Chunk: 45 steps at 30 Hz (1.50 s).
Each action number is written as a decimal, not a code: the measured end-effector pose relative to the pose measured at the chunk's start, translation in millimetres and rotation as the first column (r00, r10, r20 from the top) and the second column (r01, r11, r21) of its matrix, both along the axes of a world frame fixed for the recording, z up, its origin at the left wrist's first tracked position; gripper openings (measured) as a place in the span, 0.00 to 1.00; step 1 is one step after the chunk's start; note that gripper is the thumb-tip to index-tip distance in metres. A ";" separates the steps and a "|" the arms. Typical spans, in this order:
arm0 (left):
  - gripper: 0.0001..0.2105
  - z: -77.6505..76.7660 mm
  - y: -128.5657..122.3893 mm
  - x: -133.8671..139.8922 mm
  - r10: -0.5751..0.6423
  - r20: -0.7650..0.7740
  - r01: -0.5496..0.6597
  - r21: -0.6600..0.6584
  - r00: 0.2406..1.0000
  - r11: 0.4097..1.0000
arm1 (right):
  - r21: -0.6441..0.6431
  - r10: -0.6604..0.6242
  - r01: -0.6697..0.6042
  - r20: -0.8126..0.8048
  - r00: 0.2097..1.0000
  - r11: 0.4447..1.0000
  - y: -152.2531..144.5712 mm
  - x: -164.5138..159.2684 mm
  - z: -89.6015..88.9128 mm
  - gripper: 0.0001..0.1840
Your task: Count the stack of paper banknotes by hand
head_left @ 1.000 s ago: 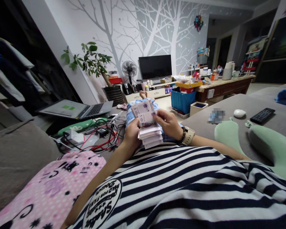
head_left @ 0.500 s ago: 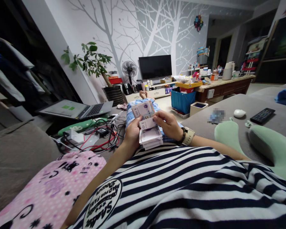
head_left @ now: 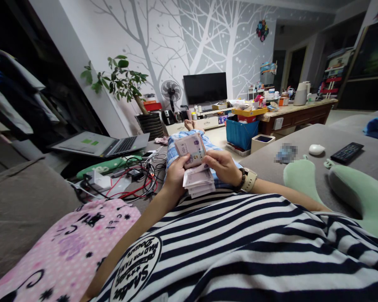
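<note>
A stack of purplish banknotes (head_left: 190, 147), the top one marked with a 5, is held above my lap. My left hand (head_left: 175, 175) is closed round its left side, thumb lying across the face of the notes. On the other side my right hand (head_left: 222, 166) pinches the edge of the notes between thumb and fingers. The lower halves of several notes (head_left: 199, 183) are folded down toward me and fan out over my striped shirt (head_left: 239, 226). Most of my left fingers are hidden behind the stack.
To the left are an open laptop (head_left: 97, 144), tangled cables (head_left: 145, 176) and a pink dotted cloth (head_left: 72, 243). On the sofa at right lie a green neck pillow (head_left: 353, 188), a white mouse-like object (head_left: 316, 149) and a remote control (head_left: 347, 152). A blue bin (head_left: 242, 132) stands ahead.
A note that stood half folded between my hands is now flipped down onto the lower fan. The face of the upper stack shows more fully. Both hands stay in nearly the same place.
</note>
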<state>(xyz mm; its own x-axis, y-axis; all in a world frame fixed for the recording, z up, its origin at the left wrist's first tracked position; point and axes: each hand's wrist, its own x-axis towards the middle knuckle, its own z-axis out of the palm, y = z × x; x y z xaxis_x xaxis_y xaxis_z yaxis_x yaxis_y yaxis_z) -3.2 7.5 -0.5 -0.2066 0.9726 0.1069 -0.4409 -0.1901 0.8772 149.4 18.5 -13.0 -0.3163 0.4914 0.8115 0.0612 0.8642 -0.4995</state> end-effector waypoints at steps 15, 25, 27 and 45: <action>0.16 1.6 -3.9 4.3 -0.051 -0.002 0.051 0.015 0.999 0.999 | -0.127 -0.178 0.156 -0.179 0.968 0.979 17.0 -1.8 -5.4 0.26; 0.19 2.0 -6.4 4.2 -0.090 -0.022 0.091 0.042 0.996 0.995 | -0.213 -0.245 0.214 -0.132 0.960 0.953 31.8 -4.8 -10.0 0.17; 0.18 2.3 -7.3 4.2 -0.104 -0.018 0.105 0.049 0.994 0.993 | -0.224 -0.242 0.208 -0.136 0.961 0.952 33.2 -4.4 -10.1 0.16; 0.19 -0.3 5.1 2.7 -0.160 0.134 0.158 0.024 0.978 0.987 | -0.152 -0.145 0.117 -0.186 0.972 0.981 22.9 -3.3 -4.4 0.13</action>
<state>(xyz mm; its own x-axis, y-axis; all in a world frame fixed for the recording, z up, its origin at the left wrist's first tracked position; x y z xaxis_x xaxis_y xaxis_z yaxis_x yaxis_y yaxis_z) -0.5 12.6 -0.8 -0.0633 0.9928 0.1016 -0.5810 -0.1194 0.8051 146.1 41.4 -17.4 -0.0836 0.6302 0.7719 0.0588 0.7764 -0.6275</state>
